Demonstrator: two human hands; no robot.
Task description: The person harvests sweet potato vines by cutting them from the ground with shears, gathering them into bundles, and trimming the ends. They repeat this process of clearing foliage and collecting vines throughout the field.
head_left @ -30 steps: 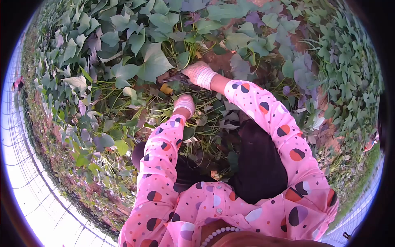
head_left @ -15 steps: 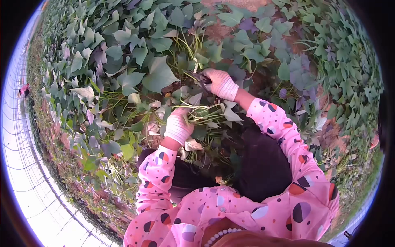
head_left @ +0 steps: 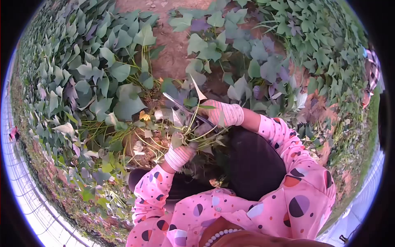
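My left hand [head_left: 181,153], in a pale glove with a banded cuff, is closed around a bunch of leafy vine stems [head_left: 190,133] in front of my knees. My right hand [head_left: 220,113], gloved the same way, grips scissors [head_left: 177,103]. Their long metal blade points up and to the left, and the dark handles are partly hidden by the fingers and stems. Both hands are close together, with the stems between them. Leaves cover most of the fingers of my left hand.
Dense green vines [head_left: 119,72] spread on both sides. Bare reddish soil [head_left: 168,49] shows ahead. My dark trouser knee [head_left: 255,164] is just below my right hand. A person in a checked sleeve [head_left: 373,70] is at the far right, and a pink-clad figure [head_left: 14,133] far left.
My right hand has come down towards my left with the scissors, which now lie beside the bunch. My left hand has dropped slightly. The view has shifted to the right.
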